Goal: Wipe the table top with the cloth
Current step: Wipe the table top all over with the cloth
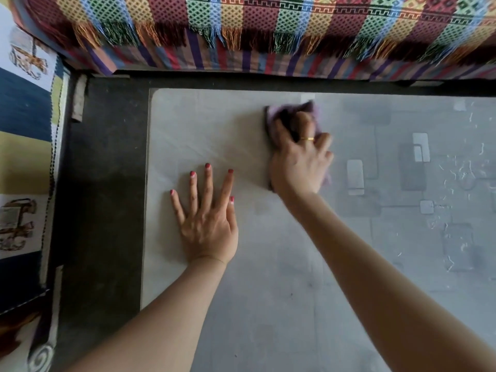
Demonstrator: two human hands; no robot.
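Note:
A grey table top (268, 277) with a faint pattern of rectangles fills most of the view. A crumpled purple cloth (290, 110) lies on it toward the far edge, blurred. My right hand (300, 159) lies over the cloth with its fingers curled round it, pressing it onto the table. My left hand (206, 213) rests flat on the table to the left, fingers spread, holding nothing.
A sofa with a multicoloured patterned throw (268, 25) and fringe runs along the far side of the table. Dark floor (102, 183) shows to the left of the table. A patterned rug (24, 130) lies at the far left.

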